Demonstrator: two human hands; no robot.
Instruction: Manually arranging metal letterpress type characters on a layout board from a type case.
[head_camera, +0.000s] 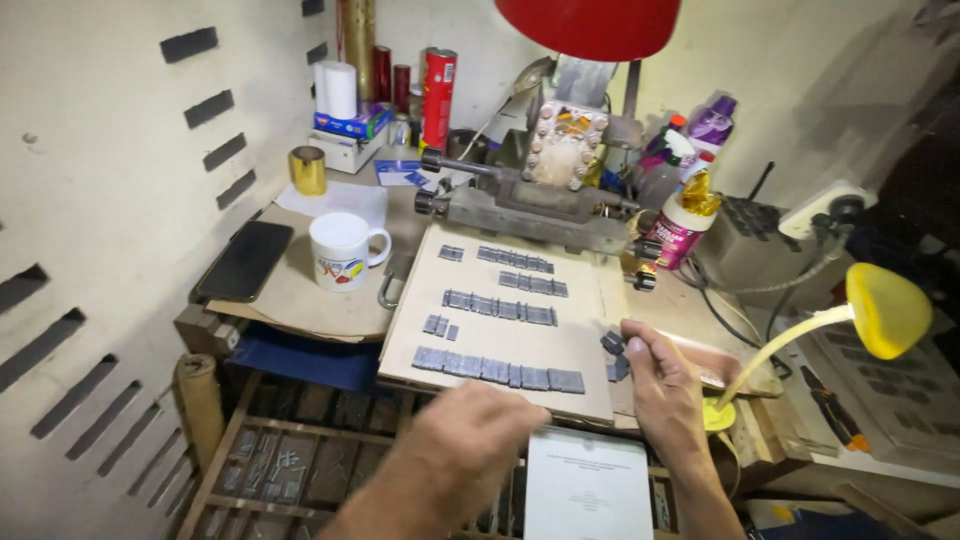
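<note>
In the head view, a cluttered desk (300, 300) is seen from above. A pale board (590, 300) is laid on it, and rows of small grey metal blocks (497, 370) are set out on the board, their long axis running left to right. The nearest row lies along the board's near edge.

The right hand (662, 385) is held at the board's right edge. Its fingers are pinched nearly closed around a few loose grey blocks (613, 345), which are touched at the fingertips; whether they are lifted clear of the board cannot be told. These loose blocks lie just to the right of the rows, at the far tip of the right hand, so the right hand is clearly the nearer one to them.

The left hand (480, 420) is blurred and hangs over the near edge of the board, just below the nearest row. It appears loosely curled; whether anything is held in it cannot be told.

Beyond the board, a heavy metal press (540, 200) is placed at the far side. A white mug (340, 250) and a black phone (245, 262) are set to the left, a gold roll (307, 170) farther back. A yellow lamp (885, 310) is bent in from the right. A wooden tray with compartments (270, 460) is seen below the desk, near left, and a white sheet of paper (588, 490) lies near the middle.
</note>
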